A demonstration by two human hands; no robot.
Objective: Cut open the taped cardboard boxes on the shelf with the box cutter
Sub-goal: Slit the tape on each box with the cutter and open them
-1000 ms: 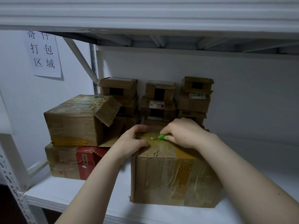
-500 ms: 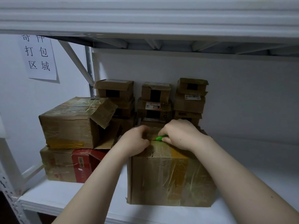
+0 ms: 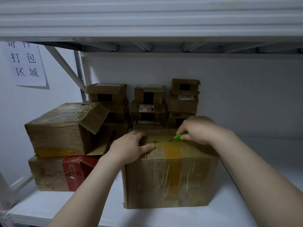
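The right hand [image 3: 199,130] curls its fingers tightly round the green box cutter [image 3: 180,135], blade tip down on the top seam [image 3: 165,140] of the taped cardboard box [image 3: 172,177]. That seam runs sideways: a dark slit [image 3: 155,141] lies from the blade toward the left hand [image 3: 131,148], whose straight fingers press the box down. Uncut tape, I judge, lies beneath the right palm.

green box cutter [image 3: 180,136] on taped box [image 3: 170,174]
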